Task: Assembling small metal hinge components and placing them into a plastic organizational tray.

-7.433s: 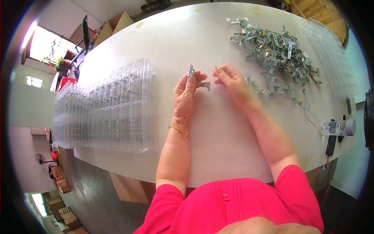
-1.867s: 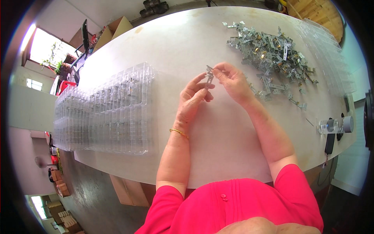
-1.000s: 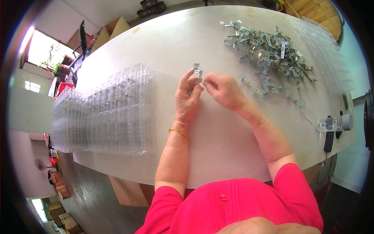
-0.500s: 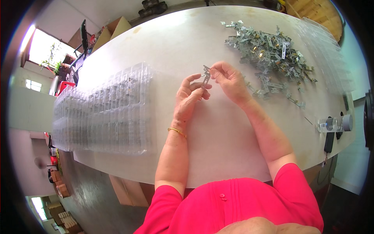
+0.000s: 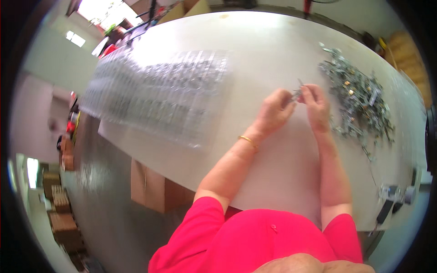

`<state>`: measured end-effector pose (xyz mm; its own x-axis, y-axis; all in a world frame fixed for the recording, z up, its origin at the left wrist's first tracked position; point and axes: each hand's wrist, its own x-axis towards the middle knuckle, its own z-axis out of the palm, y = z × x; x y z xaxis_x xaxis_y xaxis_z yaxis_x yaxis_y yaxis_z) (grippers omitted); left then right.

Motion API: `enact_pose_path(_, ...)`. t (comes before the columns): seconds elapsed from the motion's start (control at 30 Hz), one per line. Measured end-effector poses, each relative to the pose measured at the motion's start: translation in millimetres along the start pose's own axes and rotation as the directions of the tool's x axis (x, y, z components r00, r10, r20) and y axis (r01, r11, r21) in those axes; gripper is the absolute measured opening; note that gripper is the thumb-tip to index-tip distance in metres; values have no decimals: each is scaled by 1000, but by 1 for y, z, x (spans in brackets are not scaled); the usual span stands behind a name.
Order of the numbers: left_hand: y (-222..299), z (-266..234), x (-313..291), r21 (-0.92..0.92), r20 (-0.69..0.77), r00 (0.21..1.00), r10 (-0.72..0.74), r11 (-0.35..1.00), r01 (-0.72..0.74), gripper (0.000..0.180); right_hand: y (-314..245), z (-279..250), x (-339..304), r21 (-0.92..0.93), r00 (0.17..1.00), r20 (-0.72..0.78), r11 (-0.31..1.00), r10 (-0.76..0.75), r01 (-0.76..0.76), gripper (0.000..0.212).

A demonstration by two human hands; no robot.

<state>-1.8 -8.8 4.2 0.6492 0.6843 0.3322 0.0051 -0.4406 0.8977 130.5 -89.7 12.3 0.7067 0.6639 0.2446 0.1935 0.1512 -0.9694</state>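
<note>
Small metal bracket point(image 5: 296, 95), one: between the hands, above the bench point(image 5: 268, 168); blurred.
Left hand point(image 5: 274, 112): grasping the bracket between thumb and fingers; gold-coloured bangle point(image 5: 247, 139) at its wrist.
Right hand point(image 5: 316, 107): fingertips at the same bracket; blur hides whether they pinch it.
Heap of metal brackets point(image 5: 359, 100): just right of the right hand.
Clear plastic blister trays point(image 5: 159, 93), filled: well left of the left hand.

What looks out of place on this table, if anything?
Nothing looks clearly damaged or spilled, though the view is blurred. Mildly odd: a thin rod lies on the table between the jumbled pile of metal parts and the clear bottle, outside the pile.
</note>
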Motion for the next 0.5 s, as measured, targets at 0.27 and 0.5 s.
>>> enact_pose_path(0.27, 25, -20, -1, 12, -117, 992, -50, 999, 52, 14, 17, 4, -1, 220, 997, -76, 976, 24, -7, 16)
enact_pose_path(0.5, 72, -84, -37, 206, -267, 962, 59, 978, -3, 13, 31, 5, -6, 133, 997, 58, 989, 57, -65, 12)
